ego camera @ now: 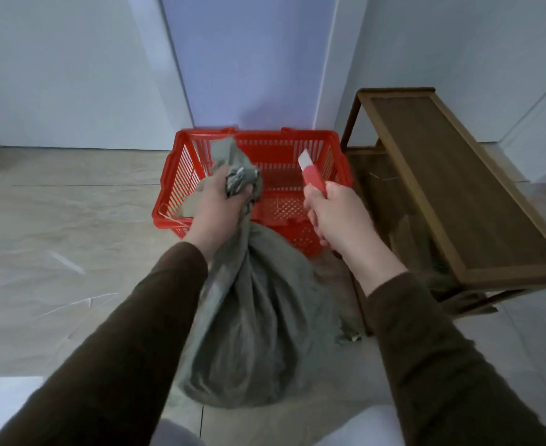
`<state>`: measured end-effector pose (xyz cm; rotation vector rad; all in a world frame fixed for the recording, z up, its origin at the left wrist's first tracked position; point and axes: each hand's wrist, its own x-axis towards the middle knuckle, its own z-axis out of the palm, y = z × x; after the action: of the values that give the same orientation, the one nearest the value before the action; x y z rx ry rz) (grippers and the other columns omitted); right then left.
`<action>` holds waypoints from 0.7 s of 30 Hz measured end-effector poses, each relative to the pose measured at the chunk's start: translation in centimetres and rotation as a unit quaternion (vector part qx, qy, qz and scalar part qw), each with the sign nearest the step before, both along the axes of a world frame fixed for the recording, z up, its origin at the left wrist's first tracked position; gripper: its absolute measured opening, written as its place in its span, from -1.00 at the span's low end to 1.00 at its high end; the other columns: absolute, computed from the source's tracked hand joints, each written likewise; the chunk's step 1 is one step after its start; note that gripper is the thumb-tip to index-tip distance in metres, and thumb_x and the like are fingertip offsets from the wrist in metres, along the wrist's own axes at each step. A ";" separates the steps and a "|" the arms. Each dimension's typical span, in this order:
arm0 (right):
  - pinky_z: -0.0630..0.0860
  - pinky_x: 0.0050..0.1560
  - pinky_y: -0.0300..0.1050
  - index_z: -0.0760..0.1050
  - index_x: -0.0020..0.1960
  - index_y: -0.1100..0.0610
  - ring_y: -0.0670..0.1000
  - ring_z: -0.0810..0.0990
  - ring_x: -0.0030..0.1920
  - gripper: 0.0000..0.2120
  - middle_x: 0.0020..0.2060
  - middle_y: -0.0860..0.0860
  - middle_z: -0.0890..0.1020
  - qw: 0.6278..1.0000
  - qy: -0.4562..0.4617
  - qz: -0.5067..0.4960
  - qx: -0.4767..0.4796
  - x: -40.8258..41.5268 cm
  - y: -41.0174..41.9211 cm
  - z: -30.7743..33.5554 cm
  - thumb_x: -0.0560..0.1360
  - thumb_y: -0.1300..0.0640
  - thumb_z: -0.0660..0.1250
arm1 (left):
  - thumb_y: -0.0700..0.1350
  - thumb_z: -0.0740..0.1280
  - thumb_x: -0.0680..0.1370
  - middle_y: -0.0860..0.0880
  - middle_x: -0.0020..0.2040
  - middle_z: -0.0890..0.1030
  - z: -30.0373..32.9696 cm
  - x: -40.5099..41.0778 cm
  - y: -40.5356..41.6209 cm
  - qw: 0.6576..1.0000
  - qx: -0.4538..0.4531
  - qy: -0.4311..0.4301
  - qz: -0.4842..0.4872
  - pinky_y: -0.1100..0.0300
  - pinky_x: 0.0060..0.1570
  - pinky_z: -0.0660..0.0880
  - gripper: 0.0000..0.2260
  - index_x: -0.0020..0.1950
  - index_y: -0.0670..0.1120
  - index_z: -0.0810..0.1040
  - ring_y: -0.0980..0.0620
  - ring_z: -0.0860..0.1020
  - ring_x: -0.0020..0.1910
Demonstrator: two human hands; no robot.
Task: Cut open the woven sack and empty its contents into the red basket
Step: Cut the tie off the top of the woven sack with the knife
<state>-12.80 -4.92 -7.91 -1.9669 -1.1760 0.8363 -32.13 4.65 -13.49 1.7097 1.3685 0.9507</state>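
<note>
A grey-green woven sack (252,320) stands full on the floor in front of me, its neck bunched together. My left hand (217,207) grips that bunched neck, and the loose top flap rises over the near left of the red basket (265,146). My right hand (339,217) holds a red utility knife (313,175) with its pale tip pointing up and away, over the basket's right side, apart from the sack. The basket sits on the floor against the wall, just beyond the sack, and its slatted bottom shows bare.
A dark wooden bench (451,188) stands to the right of the basket, with a lower shelf beneath it. White walls and a door close off the far side. Pale floor tiles (65,239) spread out to the left. A white object (4,400) sits at the bottom left.
</note>
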 end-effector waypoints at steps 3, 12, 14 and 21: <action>0.63 0.05 0.32 0.56 -0.02 0.03 0.24 0.69 -0.07 -0.69 -0.12 0.09 0.69 0.999 -0.015 0.035 0.026 -3.0 0.8 0.2 0.66 -0.14 0.15 | -0.22 0.41 0.61 -0.11 0.21 0.68 0.7 2.5 -1.1 0.990 -0.071 -0.097 -0.071 0.06 0.30 0.54 -0.65 0.40 -0.13 0.51 -0.03 0.65 0.20; 0.48 -0.45 -0.18 0.66 0.09 0.09 -0.07 0.53 -0.42 -0.79 -0.34 -0.02 0.63 0.936 0.347 -0.015 0.062 -3.8 1.2 -1.6 0.57 -0.03 0.47 | 0.11 0.26 0.66 -0.08 0.47 0.52 2.7 1.9 -2.4 0.944 -0.176 -0.223 -0.167 -0.09 0.46 0.44 -0.57 0.54 0.19 0.36 -0.04 0.56 0.41; 0.51 -0.44 -0.22 0.67 0.11 0.02 -0.11 0.57 -0.42 -0.82 -0.30 -0.06 0.70 0.922 0.379 -0.007 0.073 -4.2 1.4 -1.8 0.53 0.01 0.53 | 0.09 0.15 0.72 -0.02 0.56 0.42 3.1 2.1 -2.5 0.949 -0.146 -0.216 -0.175 -0.03 0.54 0.35 -0.57 0.61 0.16 0.29 0.05 0.45 0.51; 0.45 -0.52 -0.21 0.61 -0.04 0.12 -0.10 0.46 -0.52 -0.91 -0.47 -0.06 0.55 0.921 0.367 -0.061 0.117 -4.5 2.3 -1.9 0.54 0.28 0.46 | -0.10 0.00 0.76 0.13 0.68 0.14 3.3 1.4 -1.5 0.970 -0.042 -0.146 -0.189 0.36 0.56 0.09 -0.52 0.70 0.04 0.07 0.33 0.15 0.60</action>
<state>-17.30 -2.64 -9.86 -1.3179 -0.6574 1.1631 -30.72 3.17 -10.23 1.6148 0.8417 0.8676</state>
